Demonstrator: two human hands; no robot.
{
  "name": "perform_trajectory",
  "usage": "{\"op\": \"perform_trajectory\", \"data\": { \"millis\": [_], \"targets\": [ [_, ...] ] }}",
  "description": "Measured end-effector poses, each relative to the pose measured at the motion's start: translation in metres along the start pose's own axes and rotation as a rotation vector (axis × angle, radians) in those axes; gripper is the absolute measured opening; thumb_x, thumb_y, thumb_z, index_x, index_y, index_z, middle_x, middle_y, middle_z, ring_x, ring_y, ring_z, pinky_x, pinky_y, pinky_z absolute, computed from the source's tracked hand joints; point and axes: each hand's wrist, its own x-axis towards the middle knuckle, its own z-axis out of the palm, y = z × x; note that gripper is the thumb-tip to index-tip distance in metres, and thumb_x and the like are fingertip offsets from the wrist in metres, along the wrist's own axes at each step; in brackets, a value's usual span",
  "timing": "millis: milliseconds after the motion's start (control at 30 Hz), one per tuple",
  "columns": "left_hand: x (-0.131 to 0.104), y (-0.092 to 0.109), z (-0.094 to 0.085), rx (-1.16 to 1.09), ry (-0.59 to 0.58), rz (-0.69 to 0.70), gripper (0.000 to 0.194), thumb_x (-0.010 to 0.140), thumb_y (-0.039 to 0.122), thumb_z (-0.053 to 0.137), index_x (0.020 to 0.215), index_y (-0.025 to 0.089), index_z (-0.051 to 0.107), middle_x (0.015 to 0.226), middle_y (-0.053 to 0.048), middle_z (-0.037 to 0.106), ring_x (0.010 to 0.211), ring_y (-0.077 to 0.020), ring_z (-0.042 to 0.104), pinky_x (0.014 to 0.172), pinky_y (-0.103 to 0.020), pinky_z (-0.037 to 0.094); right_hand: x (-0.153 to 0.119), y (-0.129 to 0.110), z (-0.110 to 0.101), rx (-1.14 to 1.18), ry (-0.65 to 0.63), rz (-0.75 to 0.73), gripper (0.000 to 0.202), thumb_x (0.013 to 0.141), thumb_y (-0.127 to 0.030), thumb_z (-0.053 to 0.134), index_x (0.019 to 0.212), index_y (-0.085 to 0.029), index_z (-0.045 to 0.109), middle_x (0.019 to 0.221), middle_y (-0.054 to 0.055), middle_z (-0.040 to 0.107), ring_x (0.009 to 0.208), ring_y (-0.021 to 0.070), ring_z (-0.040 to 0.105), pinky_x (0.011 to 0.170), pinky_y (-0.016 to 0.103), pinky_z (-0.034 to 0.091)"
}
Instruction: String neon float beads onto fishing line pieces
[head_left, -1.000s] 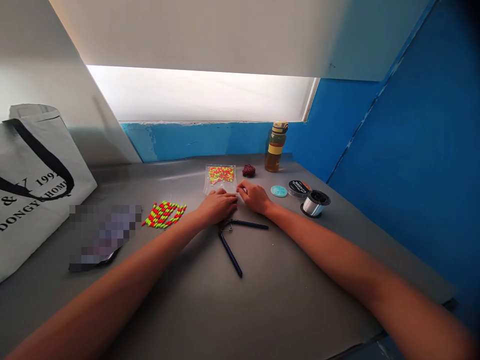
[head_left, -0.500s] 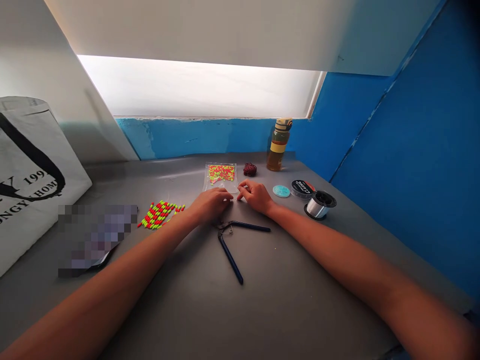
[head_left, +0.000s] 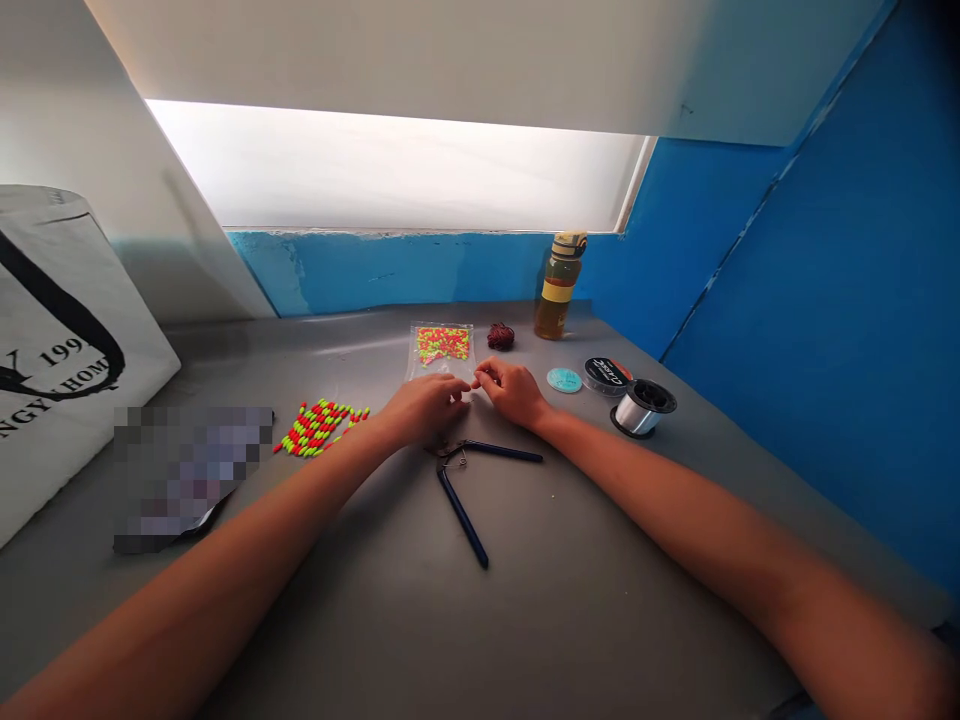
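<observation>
My left hand (head_left: 426,408) and my right hand (head_left: 510,392) face each other over the table, fingertips almost meeting. Both are closed in a pinch; whatever sits between the fingers is too small to make out. Just beyond them lies a clear bag (head_left: 442,345) of small red and yellow-green beads. Blue-handled pliers (head_left: 463,515) rest with handles spread on the near side, their jaws partly hidden by my left hand. Beside my left forearm is a patch of strung red and yellow-green beads (head_left: 316,428), partly covered by the arm.
Right of my hands are a light-blue round label (head_left: 564,380), a black-labelled flat spool (head_left: 607,375) and a spool of clear line (head_left: 643,408). Behind stand a dark red yarn bundle (head_left: 500,336) and a bottle (head_left: 559,290). A blurred packet (head_left: 199,480) and white bag (head_left: 67,350) lie left.
The fingertips of both hands have come slightly closer together, with the left fingers shifting a little to the right. The objects on the table stay where they were.
</observation>
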Motion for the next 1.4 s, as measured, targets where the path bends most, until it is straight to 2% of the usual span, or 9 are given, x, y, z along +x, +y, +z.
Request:
{"op": "perform_trajectory", "data": {
  "millis": [167,333,500,633,767,867,967,1233,1400],
  "targets": [
    [0.003,0.012,-0.002,0.103,-0.084,0.017,0.025,0.091,0.02,0.045,0.093,0.021,0.07,0.096,-0.009,0.065,0.088,-0.0216,0.06,0.072,-0.03,0.044,0.0,0.003,0.001,-0.01,0.007,-0.008,0.017,0.095,-0.028,0.05,0.096,-0.022,0.066,0.089,-0.001,0.076,0.073,0.0147,0.063,0.066,0.026,0.038],
    [0.002,0.015,-0.01,0.191,-0.198,0.115,0.023,0.083,0.008,0.048,0.089,0.018,0.068,0.094,-0.009,0.063,0.083,-0.021,0.058,0.071,-0.031,0.041,0.0,0.001,0.0,-0.009,-0.009,-0.003,0.017,0.095,-0.028,0.05,0.097,-0.021,0.066,0.088,-0.001,0.075,0.073,0.0144,0.063,0.066,0.025,0.038],
    [0.0,0.013,-0.011,0.176,-0.192,0.202,0.022,0.083,0.01,0.049,0.09,0.021,0.066,0.097,-0.007,0.064,0.084,-0.0198,0.058,0.07,-0.029,0.039,0.001,0.001,0.0,-0.026,-0.012,0.001,0.018,0.094,-0.028,0.05,0.097,-0.022,0.067,0.09,-0.001,0.075,0.073,0.015,0.062,0.067,0.026,0.039],
    [0.001,0.013,-0.014,0.192,-0.104,0.013,0.03,0.084,0.008,0.044,0.1,0.022,0.065,0.101,-0.007,0.068,0.084,-0.0205,0.062,0.067,-0.029,0.039,0.001,0.002,0.001,-0.055,0.011,-0.001,0.019,0.094,-0.029,0.051,0.097,-0.022,0.067,0.086,0.0,0.074,0.072,0.0156,0.062,0.067,0.026,0.039],
    [0.001,0.016,-0.021,0.173,-0.087,-0.234,0.022,0.088,0.028,0.049,0.096,0.02,0.067,0.092,-0.009,0.071,0.078,-0.0224,0.062,0.063,-0.03,0.038,0.001,0.003,0.002,-0.087,0.022,0.022,0.02,0.094,-0.031,0.051,0.098,-0.022,0.068,0.092,0.002,0.074,0.075,0.0162,0.063,0.07,0.027,0.04],
    [0.001,0.022,-0.029,0.059,-0.246,-0.236,0.024,0.083,0.039,0.054,0.081,0.021,0.07,0.083,-0.007,0.071,0.072,-0.0201,0.061,0.061,-0.029,0.037,0.002,0.003,0.003,-0.092,0.021,0.018,0.021,0.094,-0.031,0.051,0.099,-0.022,0.068,0.093,0.002,0.074,0.077,0.0166,0.063,0.071,0.027,0.041],
    [0.0,0.028,-0.033,0.068,-0.354,-0.238,0.019,0.075,0.036,0.06,0.078,0.022,0.072,0.08,-0.005,0.072,0.067,-0.0181,0.059,0.059,-0.027,0.035,0.002,0.003,0.003,-0.095,0.02,0.004,0.02,0.094,-0.031,0.051,0.098,-0.022,0.068,0.092,0.002,0.074,0.077,0.0168,0.064,0.071,0.027,0.041],
    [-0.003,0.039,-0.026,0.236,-0.316,-0.173,0.012,0.068,0.024,0.058,0.062,0.022,0.068,0.059,-0.005,0.062,0.056,-0.0172,0.052,0.052,-0.029,0.03,0.001,0.002,0.002,-0.137,-0.012,-0.004,0.02,0.093,-0.03,0.051,0.099,-0.023,0.069,0.093,0.002,0.074,0.079,0.0177,0.064,0.071,0.027,0.041],
    [0.0,0.04,-0.027,0.288,-0.365,-0.128,0.015,0.069,0.024,0.057,0.057,0.021,0.064,0.057,-0.006,0.061,0.054,-0.0175,0.052,0.052,-0.03,0.03,0.001,0.002,0.002,-0.149,-0.012,-0.016,0.02,0.093,-0.03,0.052,0.099,-0.023,0.069,0.094,0.002,0.075,0.08,0.0181,0.064,0.071,0.028,0.04]
  ]
}}
